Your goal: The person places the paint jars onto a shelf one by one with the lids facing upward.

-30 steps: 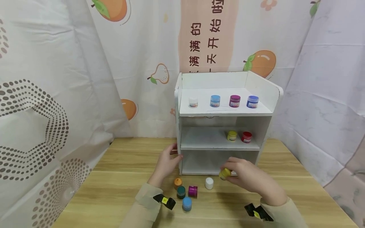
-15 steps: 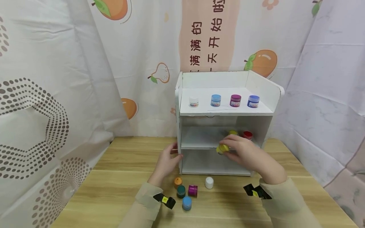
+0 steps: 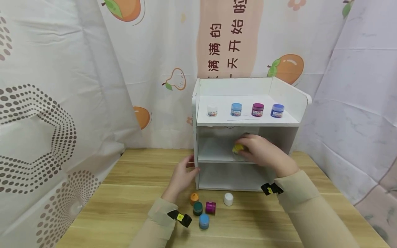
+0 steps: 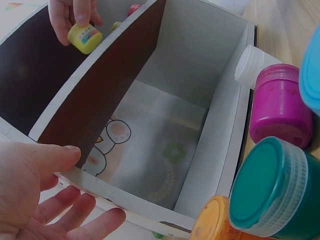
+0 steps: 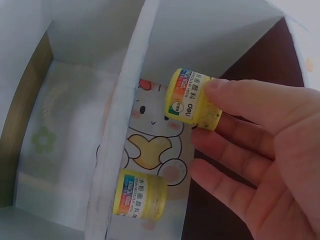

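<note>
My right hand (image 3: 260,150) pinches a small yellow paint jar (image 5: 186,97) between thumb and fingers, tilted over the middle shelf (image 3: 214,148). In the right wrist view a second yellow paint jar (image 5: 140,194) stands on that same shelf; from the head, my right hand hides it. My left hand (image 3: 183,175) is at the white shelf unit's left side panel (image 3: 196,137). Its thumb touches the panel's front edge, and its relaxed fingers lie along the outer side. Part of a red jar (image 4: 133,9) shows beyond the shelf board in the left wrist view.
White (image 3: 212,110), light blue (image 3: 236,109), magenta (image 3: 257,110) and dark blue (image 3: 277,111) jars line the top shelf. On the wooden table (image 3: 139,206), orange (image 3: 194,198), green (image 3: 197,208), purple (image 3: 211,207), blue (image 3: 204,221) and white (image 3: 228,199) jars sit before the unit.
My right hand has lifted the yellow paint jar from near the unit's base up into the middle shelf's opening. My left hand has stayed at the side panel.
</note>
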The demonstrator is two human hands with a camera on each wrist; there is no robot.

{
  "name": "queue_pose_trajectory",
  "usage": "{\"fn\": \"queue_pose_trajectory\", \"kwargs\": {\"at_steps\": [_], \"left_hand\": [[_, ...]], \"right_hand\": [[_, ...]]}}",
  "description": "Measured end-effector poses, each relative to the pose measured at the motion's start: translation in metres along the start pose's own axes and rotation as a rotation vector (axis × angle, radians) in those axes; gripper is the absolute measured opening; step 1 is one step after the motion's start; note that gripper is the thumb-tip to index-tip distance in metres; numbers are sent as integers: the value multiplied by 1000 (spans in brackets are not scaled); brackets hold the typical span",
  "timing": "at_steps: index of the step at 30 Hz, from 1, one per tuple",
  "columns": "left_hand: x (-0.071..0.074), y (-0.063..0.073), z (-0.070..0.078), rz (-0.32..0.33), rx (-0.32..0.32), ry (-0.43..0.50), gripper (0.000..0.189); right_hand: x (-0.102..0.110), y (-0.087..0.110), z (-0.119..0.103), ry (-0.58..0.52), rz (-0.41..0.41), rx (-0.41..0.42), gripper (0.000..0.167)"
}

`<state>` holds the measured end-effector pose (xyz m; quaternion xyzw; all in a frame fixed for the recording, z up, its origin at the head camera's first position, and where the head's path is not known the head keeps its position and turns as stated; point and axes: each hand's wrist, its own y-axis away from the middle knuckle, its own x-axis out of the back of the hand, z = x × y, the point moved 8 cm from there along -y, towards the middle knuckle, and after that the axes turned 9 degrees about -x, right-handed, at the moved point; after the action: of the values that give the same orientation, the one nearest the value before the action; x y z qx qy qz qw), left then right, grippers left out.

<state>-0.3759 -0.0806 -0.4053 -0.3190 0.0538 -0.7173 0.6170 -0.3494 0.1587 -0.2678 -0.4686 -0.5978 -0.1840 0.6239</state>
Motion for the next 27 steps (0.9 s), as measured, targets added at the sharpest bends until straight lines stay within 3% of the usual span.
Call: {"fn": "queue_pose_trajectory", "kwargs": {"at_steps": [11, 27], "left_hand": [[1, 0, 2, -4, -1, -6, 51], [1, 0, -2, -6, 5, -3, 52]], "right_hand": [[-5, -20, 12, 8, -111, -100, 28], [-18, -34, 13, 70, -204, -69, 15]]}}
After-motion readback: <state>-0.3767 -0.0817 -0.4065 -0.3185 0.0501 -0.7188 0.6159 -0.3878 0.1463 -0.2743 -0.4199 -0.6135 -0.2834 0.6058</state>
